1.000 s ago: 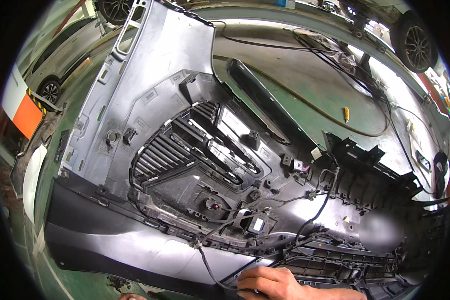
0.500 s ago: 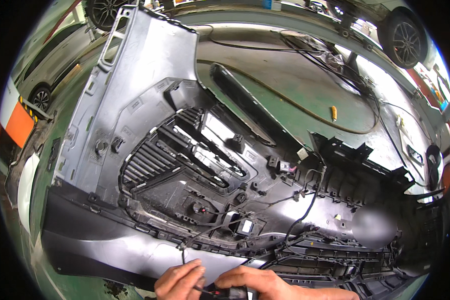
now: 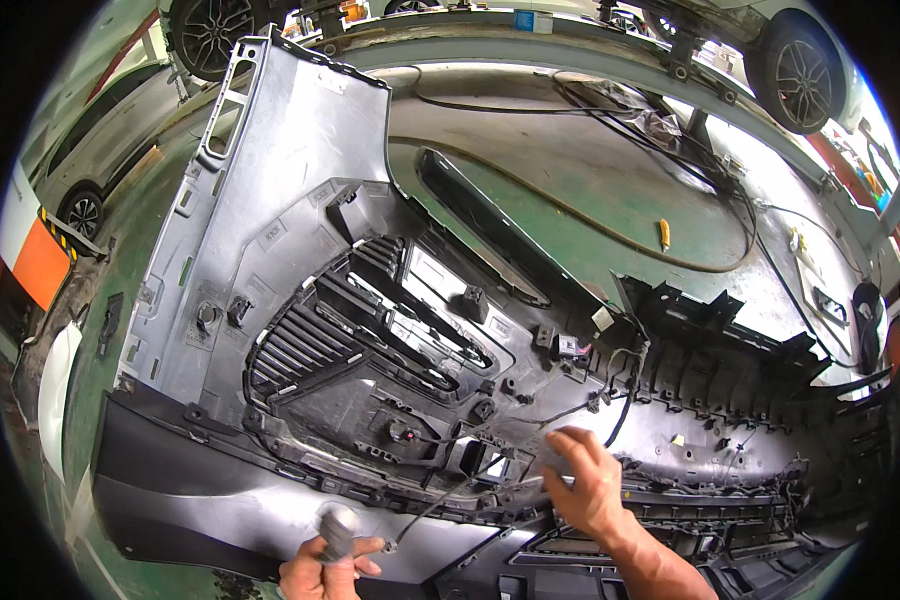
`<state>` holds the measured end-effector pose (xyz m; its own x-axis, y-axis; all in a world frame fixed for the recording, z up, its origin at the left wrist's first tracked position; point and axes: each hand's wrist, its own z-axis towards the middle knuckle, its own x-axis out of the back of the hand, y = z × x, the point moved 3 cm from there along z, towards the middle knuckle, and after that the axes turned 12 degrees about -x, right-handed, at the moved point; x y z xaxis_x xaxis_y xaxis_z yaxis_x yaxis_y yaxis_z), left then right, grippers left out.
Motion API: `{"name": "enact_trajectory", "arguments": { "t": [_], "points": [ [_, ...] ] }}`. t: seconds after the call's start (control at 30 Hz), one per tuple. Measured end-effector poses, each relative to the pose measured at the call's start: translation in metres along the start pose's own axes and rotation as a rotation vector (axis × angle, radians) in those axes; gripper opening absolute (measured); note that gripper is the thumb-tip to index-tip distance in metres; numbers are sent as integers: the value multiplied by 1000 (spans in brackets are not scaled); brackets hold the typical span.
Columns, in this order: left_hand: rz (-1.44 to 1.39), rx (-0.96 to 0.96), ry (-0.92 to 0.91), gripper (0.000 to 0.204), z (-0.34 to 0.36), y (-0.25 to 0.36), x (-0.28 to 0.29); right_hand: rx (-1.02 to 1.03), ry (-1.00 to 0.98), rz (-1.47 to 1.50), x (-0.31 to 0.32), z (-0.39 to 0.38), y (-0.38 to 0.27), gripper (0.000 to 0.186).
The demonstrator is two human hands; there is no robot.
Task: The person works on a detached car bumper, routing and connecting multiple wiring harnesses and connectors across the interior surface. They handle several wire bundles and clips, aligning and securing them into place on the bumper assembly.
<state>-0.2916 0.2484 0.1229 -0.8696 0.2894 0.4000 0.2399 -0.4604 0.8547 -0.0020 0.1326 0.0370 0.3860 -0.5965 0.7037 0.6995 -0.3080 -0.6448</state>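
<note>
A large grey and black car bumper cover (image 3: 320, 110) lies with its inner side up. Low in the picture, at its near painted edge, is my left hand (image 3: 325, 575); its fingers are curled and closed at the end of a thin black cable (image 3: 435, 508), partly hidden by the hand and a blurred patch. The cable runs up to the bumper's wiring. My right hand (image 3: 592, 490) hovers over the middle of the bumper, thumb and bent fingers apart, with nothing visible in it. Nearest to it are the wiring harness (image 3: 625, 405) and a slatted black grille section (image 3: 660, 510).
A long black trim strip (image 3: 480, 215) lies beyond the bumper. On the green floor (image 3: 570, 190) are a hose (image 3: 560, 200) and a yellow-handled item (image 3: 664, 235). Raised cars on a lift (image 3: 420, 50) stand behind, and a parked car (image 3: 105, 140) is at the left.
My hands were together at the near edge around a small dark part. My right hand has moved up and away over the bumper; my left has shifted slightly left, and the small part is out of sight.
</note>
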Motion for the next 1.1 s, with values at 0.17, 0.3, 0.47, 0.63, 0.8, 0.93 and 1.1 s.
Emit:
{"name": "enact_trajectory", "arguments": {
  "t": [0.17,0.3,0.47,0.63,0.8,0.93,1.1],
  "points": [
    [-226,141,202,36,-4,-8,6,-470,220,341,10,13,60,34],
    [-375,122,316,38,-5,-14,5,-956,75,1029,2,9,103,30],
    [-438,82,366,37,-4,-16,7,-880,-169,1638,-15,17,106,39],
    [-518,-1,390,35,1,-20,12,-845,-204,1721,-23,40,92,38],
    [-528,-49,432,36,3,-23,17,-759,-162,1616,-29,79,57,13],
    [-548,-92,489,37,6,-20,28,-680,-118,1489,-38,103,21,15],
    [-408,-177,594,26,13,-17,38,-695,-225,1452,-58,113,-1,20]
  ]
}}
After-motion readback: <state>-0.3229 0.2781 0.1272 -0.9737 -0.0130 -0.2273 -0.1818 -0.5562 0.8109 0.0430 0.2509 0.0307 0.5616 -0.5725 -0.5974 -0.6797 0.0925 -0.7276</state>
